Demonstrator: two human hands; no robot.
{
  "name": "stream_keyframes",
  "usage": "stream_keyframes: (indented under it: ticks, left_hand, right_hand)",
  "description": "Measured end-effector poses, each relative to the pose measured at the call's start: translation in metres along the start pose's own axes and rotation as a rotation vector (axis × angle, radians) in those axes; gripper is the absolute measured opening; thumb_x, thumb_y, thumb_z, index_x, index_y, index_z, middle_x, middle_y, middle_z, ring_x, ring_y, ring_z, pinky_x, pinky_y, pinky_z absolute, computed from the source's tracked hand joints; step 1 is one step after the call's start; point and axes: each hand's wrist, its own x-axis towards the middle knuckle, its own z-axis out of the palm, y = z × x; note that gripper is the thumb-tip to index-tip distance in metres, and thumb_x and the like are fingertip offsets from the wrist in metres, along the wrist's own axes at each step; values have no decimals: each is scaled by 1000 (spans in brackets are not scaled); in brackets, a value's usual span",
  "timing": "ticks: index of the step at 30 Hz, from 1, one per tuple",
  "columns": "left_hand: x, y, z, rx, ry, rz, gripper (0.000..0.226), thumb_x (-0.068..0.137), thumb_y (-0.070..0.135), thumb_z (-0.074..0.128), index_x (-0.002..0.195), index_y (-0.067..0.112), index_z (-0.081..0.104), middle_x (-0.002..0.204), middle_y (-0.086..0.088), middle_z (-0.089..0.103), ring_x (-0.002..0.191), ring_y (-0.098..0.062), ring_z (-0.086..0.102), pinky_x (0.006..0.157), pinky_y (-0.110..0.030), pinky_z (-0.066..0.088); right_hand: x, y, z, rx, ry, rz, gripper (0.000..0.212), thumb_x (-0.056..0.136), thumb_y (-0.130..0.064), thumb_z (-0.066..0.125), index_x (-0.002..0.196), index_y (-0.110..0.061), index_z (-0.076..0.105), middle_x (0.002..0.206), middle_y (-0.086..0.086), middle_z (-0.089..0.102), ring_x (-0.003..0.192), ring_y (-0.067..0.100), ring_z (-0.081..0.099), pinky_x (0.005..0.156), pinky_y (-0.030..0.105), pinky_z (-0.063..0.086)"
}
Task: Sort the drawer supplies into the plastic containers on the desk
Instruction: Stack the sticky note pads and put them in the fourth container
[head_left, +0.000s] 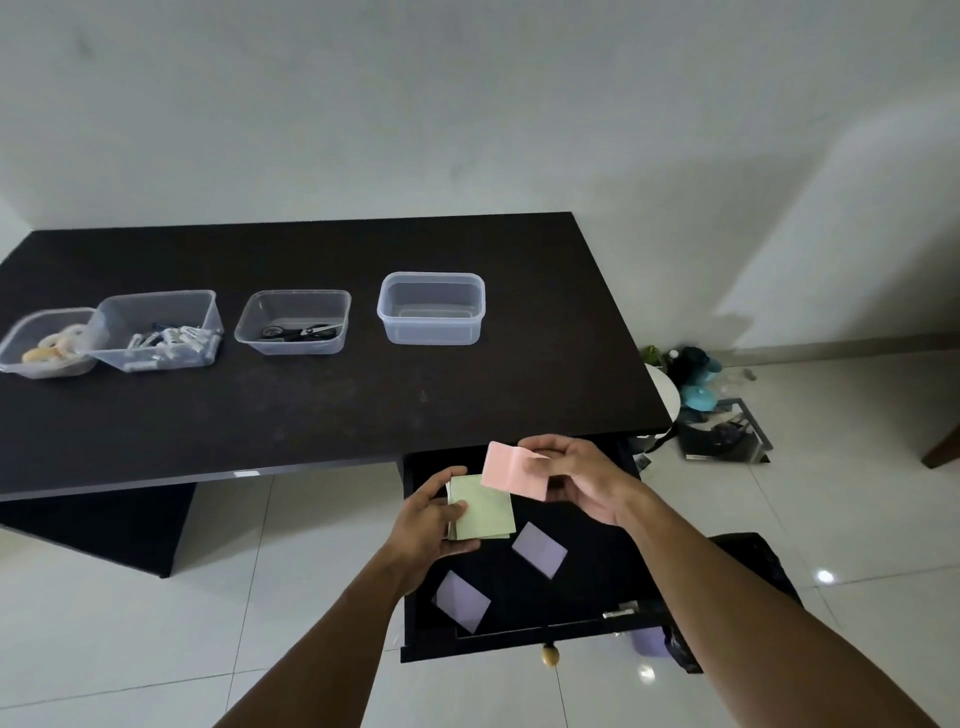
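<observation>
At the near edge a round knob (549, 656) is sticking out of the front of the open drawer (597, 577). Two purple pads are lying flat on its dark bottom, the nearer purple pad (461, 601) at the left and the farther purple pad (539, 556) to its right. Both have their long axis running from far left to near right.

Above the drawer the left hand (434, 519) is holding the green pad (485, 506), with the thumb pressing on top and the fingers curling under it. Its long axis is pointing roughly from near to far. The right hand (582, 480) is pinching the pink pad (511, 472) at its right edge. This pad is tilting and is covering the far right corner of the green one; I cannot tell if they are touching.

Farther away, on the dark desk (337, 410), four clear containers are standing in a row. The empty container (431, 332) is at the right, then the scissors container (293, 344). Left of it the container of small white pieces (156, 304) is leaning on the tape container (31, 325). Dark clutter (722, 436) is lying on the floor, right of the desk.
</observation>
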Motion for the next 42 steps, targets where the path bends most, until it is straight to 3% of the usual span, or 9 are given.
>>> stream_keyframes:
  ticks: [7, 13, 19, 22, 27, 31, 35, 39, 42]
  left_hand:
    - [-8, 7, 5, -13, 16, 1, 47, 96, -1, 44, 115, 36, 66, 123, -13, 64, 107, -36, 67, 76, -45, 61]
    - [-12, 10, 1, -47, 15, -21, 40, 100, 6, 40, 120, 30, 65, 123, -17, 65, 105, -39, 67, 72, -43, 59]
    - [-14, 10, 0, -84, -25, -14, 26, 102, 25, 47, 124, 26, 61, 122, -18, 65, 108, -42, 66, 76, -44, 58]
    - [-12, 9, -4, -81, -63, 7, 35, 93, 8, 61, 123, 26, 63, 123, -20, 63, 105, -42, 67, 77, -45, 59]
    - [-8, 7, -6, -78, -88, 25, 44, 91, -1, 61, 124, 28, 63, 125, -21, 61, 103, -39, 68, 75, -43, 58]
    - [-4, 2, -5, -80, -87, 6, 43, 92, -2, 60, 124, 27, 62, 119, -17, 63, 104, -38, 67, 74, -42, 59]
    - [4, -6, -7, -83, -61, -24, 43, 92, -2, 59, 122, 29, 64, 125, -17, 62, 110, -40, 65, 73, -40, 59]
    - [13, -15, -10, -100, -40, -53, 43, 93, -3, 59, 122, 28, 63, 127, -17, 60, 112, -40, 64, 71, -39, 59]
    - [20, -17, -11, -112, -28, -65, 43, 92, -3, 58, 121, 28, 64, 126, -16, 61, 111, -39, 64, 70, -39, 59]
  right_hand:
    - [-11, -5, 28, -90, -87, -37, 22, 84, -5, 76, 104, -14, 73, 101, 5, 76, 95, 21, 71, 70, 34, 58]
    - [-6, 10, 37, -403, 18, -141, 17, 83, -5, 77, 99, -13, 76, 100, 5, 76, 94, 18, 72, 67, 29, 60]
    - [1, 22, 43, -462, 113, -316, 19, 77, -9, 84, 93, -15, 77, 92, 3, 75, 87, 19, 73, 64, 30, 60]
    - [4, 25, 44, -531, 160, -368, 19, 76, -13, 85, 91, -21, 77, 94, -4, 74, 91, 13, 70, 75, 32, 61]
    - [11, 34, 39, -648, 209, -490, 22, 73, -19, 87, 92, -24, 78, 97, -10, 71, 99, 6, 63, 89, 27, 51]
    - [14, 44, 31, -535, 225, -440, 22, 75, -18, 86, 96, -21, 78, 99, -6, 70, 92, 9, 65, 82, 24, 54]
    - [17, 62, 12, -274, 383, -278, 16, 84, -19, 78, 100, -14, 77, 91, -4, 73, 83, 4, 68, 67, 16, 51]
    - [30, 109, -19, -546, 492, -55, 26, 79, -13, 83, 103, -14, 74, 92, 1, 70, 96, 24, 69, 77, 23, 51]
    - [32, 135, -30, -888, 392, 127, 48, 75, -25, 86, 118, -20, 66, 111, -2, 66, 101, 18, 66, 76, 25, 50]
